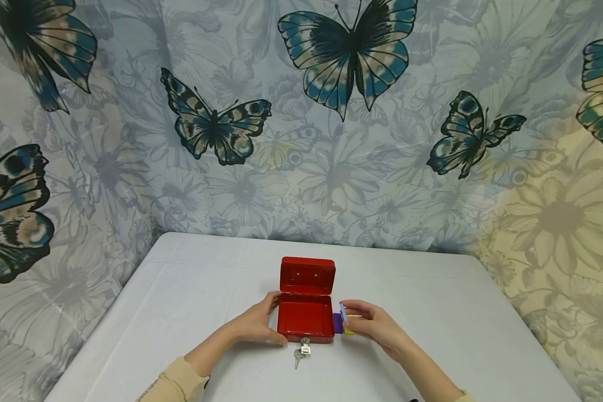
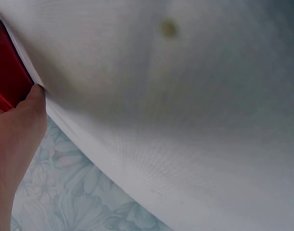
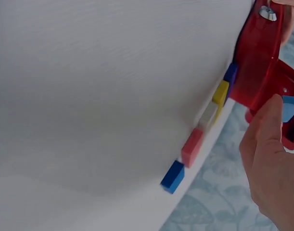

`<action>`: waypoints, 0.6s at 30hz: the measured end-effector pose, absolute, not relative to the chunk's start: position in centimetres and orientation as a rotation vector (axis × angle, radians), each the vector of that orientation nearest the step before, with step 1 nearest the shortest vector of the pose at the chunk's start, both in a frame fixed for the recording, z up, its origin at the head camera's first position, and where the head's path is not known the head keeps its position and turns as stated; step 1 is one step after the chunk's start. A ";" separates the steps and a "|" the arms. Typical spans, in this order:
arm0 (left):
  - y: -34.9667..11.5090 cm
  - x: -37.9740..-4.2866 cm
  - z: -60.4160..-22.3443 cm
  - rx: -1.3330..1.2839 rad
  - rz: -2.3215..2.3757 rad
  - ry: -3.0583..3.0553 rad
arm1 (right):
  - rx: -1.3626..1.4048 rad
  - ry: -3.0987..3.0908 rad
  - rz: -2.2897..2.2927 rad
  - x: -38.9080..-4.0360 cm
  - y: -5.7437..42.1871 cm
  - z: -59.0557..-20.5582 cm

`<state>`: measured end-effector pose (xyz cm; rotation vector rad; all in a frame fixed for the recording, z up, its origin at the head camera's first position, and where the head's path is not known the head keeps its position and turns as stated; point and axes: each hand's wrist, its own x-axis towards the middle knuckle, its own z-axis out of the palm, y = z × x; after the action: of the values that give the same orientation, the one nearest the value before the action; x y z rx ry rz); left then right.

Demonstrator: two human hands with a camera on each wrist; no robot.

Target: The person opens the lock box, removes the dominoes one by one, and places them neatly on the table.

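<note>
A red cash box (image 1: 305,338) lies on the table with its lid (image 1: 307,274) raised. At its left side my left hand (image 1: 255,322) holds it, thumb by the front corner and fingers along the wall. A light blue block (image 3: 290,109) is pinched in my right hand (image 1: 379,326), raised just right of the box. Beneath that hand, a row of blocks runs away from the box: purple (image 3: 230,74), yellow (image 3: 221,92), white (image 3: 208,115), pink (image 3: 192,147) and blue (image 3: 172,177). Most of this row is hidden by the right hand in the head view.
Keys (image 1: 297,357) hang from the lock at the box's front. A white cloth covers the table (image 1: 211,268). Behind and beside it hangs a butterfly-patterned backdrop (image 1: 341,178).
</note>
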<state>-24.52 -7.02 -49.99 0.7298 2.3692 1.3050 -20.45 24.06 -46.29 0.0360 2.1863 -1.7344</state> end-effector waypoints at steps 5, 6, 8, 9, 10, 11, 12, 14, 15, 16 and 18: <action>-7.0 -24.6 -50.2 0.733 1.297 2.377 | 0.087 2.193 -1.743 -20.2 25.2 -46.7; -7.0 -24.6 -50.2 0.732 1.295 2.379 | 0.097 2.191 -1.748 -20.2 25.4 -46.7; -7.0 -24.6 -50.3 0.733 1.291 2.382 | 0.109 2.194 -1.755 -20.0 25.9 -46.8; -7.0 -24.6 -50.3 0.731 1.288 2.383 | 0.112 2.192 -1.759 -20.0 26.2 -46.8; -7.0 -24.7 -50.3 0.730 1.287 2.383 | 0.117 2.191 -1.763 -19.9 26.4 -46.8; -7.0 -24.7 -50.3 0.728 1.286 2.384 | 0.117 2.191 -1.764 -19.9 26.7 -46.8; -7.0 -24.6 -50.3 0.727 1.284 2.385 | 0.118 2.191 -1.764 -19.8 26.9 -46.8; -7.0 -24.7 -50.3 0.725 1.274 2.389 | 0.116 2.180 -1.772 -19.7 27.4 -46.8; -7.0 -24.6 -50.3 0.724 1.273 2.389 | 0.116 2.174 -1.774 -19.7 27.6 -46.9; -7.0 -24.6 -50.3 0.726 1.275 2.388 | 0.114 2.167 -1.776 -19.6 27.8 -46.9; -7.0 -24.6 -50.3 0.726 1.279 2.386 | 0.112 2.164 -1.778 -19.5 28.2 -46.9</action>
<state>-24.63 -7.00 -50.27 0.7265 2.3859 1.2793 -19.54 28.21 -46.94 0.1118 2.1641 -1.7780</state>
